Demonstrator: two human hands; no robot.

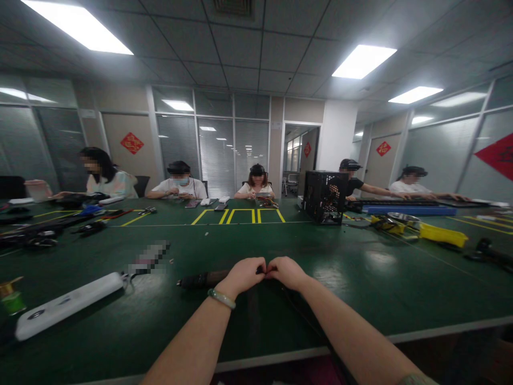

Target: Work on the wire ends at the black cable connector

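Note:
A dark, slim electric screwdriver (204, 279) lies low over the green table, its tip toward the left. Its rear part runs behind my left hand (245, 274), whose curled fingers close around the dark end. My right hand (286, 271) meets it there, thumb and fingers pinched together, fingertips touching the left ones. From beneath my right hand a thin dark cable (302, 313) trails toward the table's front edge. What sits exactly between the fingertips is mostly hidden. A pale green bangle (222, 299) circles my left wrist.
A white power strip (70, 306) lies at left, beside a small green bottle (13, 299). A black computer case (325, 197) stands across the table. Yellow bins (443, 235) and a metal bowl (403, 218) are at right. Several people sit along the far side.

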